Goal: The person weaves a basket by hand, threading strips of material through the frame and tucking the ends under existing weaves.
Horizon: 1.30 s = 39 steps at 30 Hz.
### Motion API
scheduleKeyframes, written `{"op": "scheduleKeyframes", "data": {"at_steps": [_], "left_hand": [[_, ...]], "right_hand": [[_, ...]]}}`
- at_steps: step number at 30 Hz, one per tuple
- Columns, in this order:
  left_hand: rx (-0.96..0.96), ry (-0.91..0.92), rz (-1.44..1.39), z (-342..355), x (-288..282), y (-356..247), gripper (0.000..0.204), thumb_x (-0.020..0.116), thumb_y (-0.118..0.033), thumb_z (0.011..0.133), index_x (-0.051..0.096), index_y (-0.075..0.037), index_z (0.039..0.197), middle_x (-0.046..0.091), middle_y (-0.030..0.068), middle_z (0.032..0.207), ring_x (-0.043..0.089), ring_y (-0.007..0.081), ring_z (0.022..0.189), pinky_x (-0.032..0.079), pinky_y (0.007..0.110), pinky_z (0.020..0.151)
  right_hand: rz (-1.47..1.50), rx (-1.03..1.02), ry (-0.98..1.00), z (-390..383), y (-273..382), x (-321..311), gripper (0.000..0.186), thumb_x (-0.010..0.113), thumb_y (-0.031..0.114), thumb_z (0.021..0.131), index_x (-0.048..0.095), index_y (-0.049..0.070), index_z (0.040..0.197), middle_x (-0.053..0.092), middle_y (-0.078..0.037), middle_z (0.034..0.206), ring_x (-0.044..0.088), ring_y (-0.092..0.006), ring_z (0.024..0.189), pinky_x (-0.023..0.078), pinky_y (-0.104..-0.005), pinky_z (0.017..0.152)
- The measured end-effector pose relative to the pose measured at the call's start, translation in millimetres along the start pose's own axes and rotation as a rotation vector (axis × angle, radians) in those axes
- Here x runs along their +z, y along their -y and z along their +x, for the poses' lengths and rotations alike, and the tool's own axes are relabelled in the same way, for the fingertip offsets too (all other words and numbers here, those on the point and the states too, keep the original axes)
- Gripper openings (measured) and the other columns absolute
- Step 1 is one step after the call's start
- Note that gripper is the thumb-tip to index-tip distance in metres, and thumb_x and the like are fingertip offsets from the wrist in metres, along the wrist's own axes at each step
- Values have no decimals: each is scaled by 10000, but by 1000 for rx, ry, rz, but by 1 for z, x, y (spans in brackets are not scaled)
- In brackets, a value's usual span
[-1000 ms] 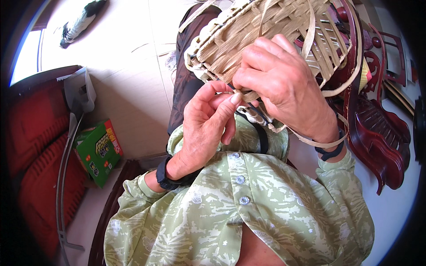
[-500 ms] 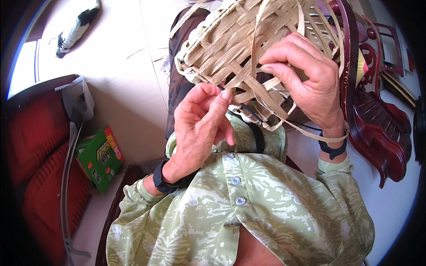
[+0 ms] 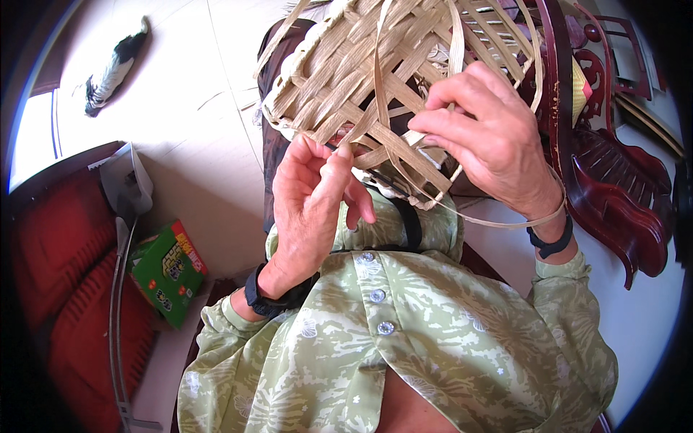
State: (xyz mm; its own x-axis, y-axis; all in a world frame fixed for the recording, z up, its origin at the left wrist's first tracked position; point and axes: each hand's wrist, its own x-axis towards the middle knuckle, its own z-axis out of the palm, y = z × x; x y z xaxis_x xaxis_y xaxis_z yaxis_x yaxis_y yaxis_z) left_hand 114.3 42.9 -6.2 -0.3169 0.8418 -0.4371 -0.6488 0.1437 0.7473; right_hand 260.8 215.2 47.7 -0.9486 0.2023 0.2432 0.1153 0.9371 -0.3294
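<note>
A half-made woven basket (image 3: 361,94) of flat pale strips sits up at 12 o'clock, resting on the person's lap, tipped so its crossed bottom faces the camera. The left hand (image 3: 310,202) comes up from 7 o'clock. Its thumb and first finger are pressed together on the basket's lower edge, pinching the end of a strip there, and the other fingers curl loosely. The right hand (image 3: 491,144) lies over the basket's right side at 2 o'clock. Its fingers are bent and press on a strip near the weave; I cannot tell for sure if they pinch it. One long loose strip (image 3: 498,222) loops out from the basket and curves under the right wrist.

What could go wrong: the thin strips look stiff, so a hard bend could crack one. The long loose strip could snag on the wrist band (image 3: 552,242) or on the dark red carved wooden chair (image 3: 613,195) at 3 o'clock and pull the weave open. If the left pinch slips, the crossed strips at the edge could spring apart.

The basket looks to hold nothing; its inside faces away. A green cardboard box (image 3: 170,270) lies on the floor at 8 o'clock, closed, so I cannot see inside. A black and white feather duster (image 3: 112,68) lies on the pale tile floor (image 3: 188,130) at 10 o'clock.
</note>
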Motion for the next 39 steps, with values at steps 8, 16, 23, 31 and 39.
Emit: {"op": "scheduleKeyframes", "data": {"at_steps": [8, 16, 23, 31, 39], "left_hand": [[-15, -48, 26, -2, 1, -2, 148, 533, -166, 1005, 461, -52, 945, 689, 167, 821, 616, 184, 464, 446, 240, 378], [68, -4, -35, -4, -8, 9, 94, 526, -144, 1011, 487, -64, 980, 618, 77, 742, 583, 176, 459, 458, 259, 401], [57, 8, -45, -2, -5, 6, 142, 544, -135, 1003, 450, -63, 925, 587, 51, 745, 581, 158, 455, 430, 244, 390], [72, 10, -29, -5, -10, 10, 142, 558, -169, 998, 474, -73, 938, 544, 27, 683, 554, 166, 435, 430, 254, 375], [50, -7, -41, -3, -5, 5, 161, 554, -155, 1001, 446, -67, 921, 547, 28, 670, 563, 152, 429, 411, 243, 372]], "right_hand": [[-239, -129, -167, 22, 8, -9, 212, 756, 18, 600, 652, 57, 781, 597, -41, 828, 563, -237, 765, 429, -357, 668], [226, 243, -22, 5, -3, -14, 161, 740, 71, 784, 707, 19, 933, 616, -72, 786, 594, -232, 684, 473, -347, 627], [-100, -16, -35, 32, 1, 19, 381, 674, -15, 735, 713, 128, 1086, 531, -55, 767, 581, -216, 649, 474, -354, 574], [-385, -40, -95, 43, -19, -10, 178, 649, 37, 805, 689, 119, 958, 626, -46, 884, 630, -226, 735, 507, -354, 629], [-162, 265, -154, 8, 0, -15, 259, 673, -10, 835, 697, 87, 1074, 639, -57, 876, 620, -173, 724, 500, -281, 637]]}}
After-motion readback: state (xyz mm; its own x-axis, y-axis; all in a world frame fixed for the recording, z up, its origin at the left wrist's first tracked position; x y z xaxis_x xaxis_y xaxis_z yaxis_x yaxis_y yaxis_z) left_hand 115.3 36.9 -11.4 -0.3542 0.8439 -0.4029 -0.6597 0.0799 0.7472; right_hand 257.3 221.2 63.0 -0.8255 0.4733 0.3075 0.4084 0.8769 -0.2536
